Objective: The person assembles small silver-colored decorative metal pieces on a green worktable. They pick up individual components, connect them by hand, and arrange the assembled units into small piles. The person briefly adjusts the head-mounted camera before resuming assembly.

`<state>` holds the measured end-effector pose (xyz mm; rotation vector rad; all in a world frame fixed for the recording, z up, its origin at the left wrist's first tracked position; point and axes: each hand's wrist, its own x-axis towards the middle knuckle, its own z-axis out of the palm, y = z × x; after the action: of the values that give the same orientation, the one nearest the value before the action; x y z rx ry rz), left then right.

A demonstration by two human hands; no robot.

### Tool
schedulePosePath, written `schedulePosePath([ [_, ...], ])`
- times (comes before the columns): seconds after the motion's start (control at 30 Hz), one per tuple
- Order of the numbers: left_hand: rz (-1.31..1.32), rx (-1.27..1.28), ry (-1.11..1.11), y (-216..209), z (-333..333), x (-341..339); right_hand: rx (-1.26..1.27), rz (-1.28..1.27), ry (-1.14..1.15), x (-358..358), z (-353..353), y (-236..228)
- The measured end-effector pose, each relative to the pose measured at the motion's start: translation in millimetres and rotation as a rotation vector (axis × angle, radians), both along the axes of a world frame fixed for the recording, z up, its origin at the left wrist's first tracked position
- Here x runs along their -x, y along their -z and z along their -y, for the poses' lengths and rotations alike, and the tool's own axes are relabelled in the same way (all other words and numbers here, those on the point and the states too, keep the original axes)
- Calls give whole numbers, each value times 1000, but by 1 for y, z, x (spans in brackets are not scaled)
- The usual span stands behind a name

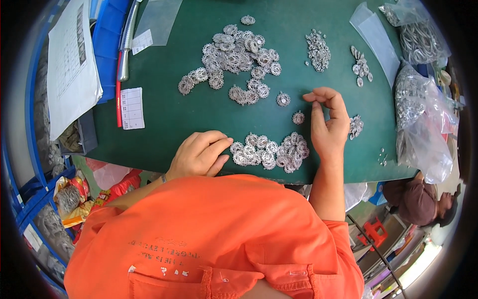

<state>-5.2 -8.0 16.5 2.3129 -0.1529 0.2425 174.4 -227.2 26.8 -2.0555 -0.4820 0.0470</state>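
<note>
1. The left hand [201, 150] rests on the smooth green tabletop [159, 144] by its near edge, fingers loosely bent, thumb apart, just beside the near cluster [254, 149] of rounded, lacy silver-grey pieces.
2. The right hand [329, 119] is raised farther from that edge, thumb and fingers curved toward each other; I can't tell whether they pinch anything small.
3. Near its thumb lie 2 loose pieces, 1 filigree disc [283, 99] with a pale round centre and 1 smaller openwork piece [298, 117].
4. Toward the far edge spreads a large heap [231, 55] of similar rough-textured pieces.
5. Right of it sit a pile of tiny beads [318, 51] and flat oval parts [361, 68].
6. Clear, crinkled plastic bags [423, 119] line the right edge.
</note>
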Motion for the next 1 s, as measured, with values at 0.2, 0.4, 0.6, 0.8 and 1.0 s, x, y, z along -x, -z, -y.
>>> schedulePosePath([
  [0.2,-8,-5,1,0,0,-1,145,166,-72,4,-15,1],
  [0.4,-7,10,9,0,-1,0,210,365,-250,10,-21,1],
  [0.6,-8,6,-10,0,0,2,89,273,-143,1,-14,-12],
  [0.8,12,-2,6,1,0,0,247,374,-328,8,-22,-10],
  [1.0,-12,-21,-26,-4,2,1,121,278,-383,41,-16,-20],
])
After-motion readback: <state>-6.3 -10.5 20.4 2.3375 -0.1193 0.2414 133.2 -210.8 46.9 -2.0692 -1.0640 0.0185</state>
